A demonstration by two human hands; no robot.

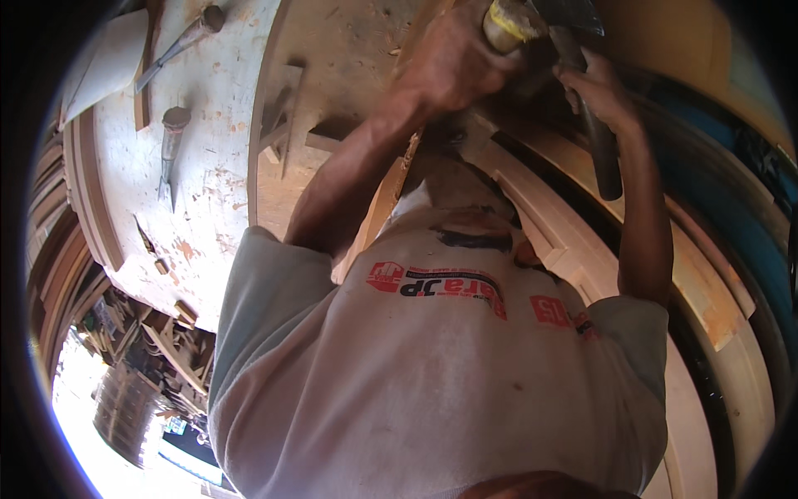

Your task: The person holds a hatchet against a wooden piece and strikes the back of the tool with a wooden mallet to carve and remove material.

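Observation:
My left hand (449, 71) is closed round a pale tool handle (509, 23) with a yellow band, perhaps a chisel; its other end is hidden. To the right, my right hand (597, 87) grips the dark handle of a tool with a broad metal head (567, 12) at the top edge, close beside the yellow-banded handle. A long light wood piece (374, 212) runs beneath my left arm. On the whitish board (208, 166) at the left lie two chisels (173, 141) (187, 43) with worn handles.
A brown board (291, 191) with short offcuts (324, 140) lies left of my arm. Long timber lengths (723, 324) run along the right, with blue material (711, 137) behind them. Stacked strips (90, 191) and a jumble of scrap wood (174, 358) are at the left.

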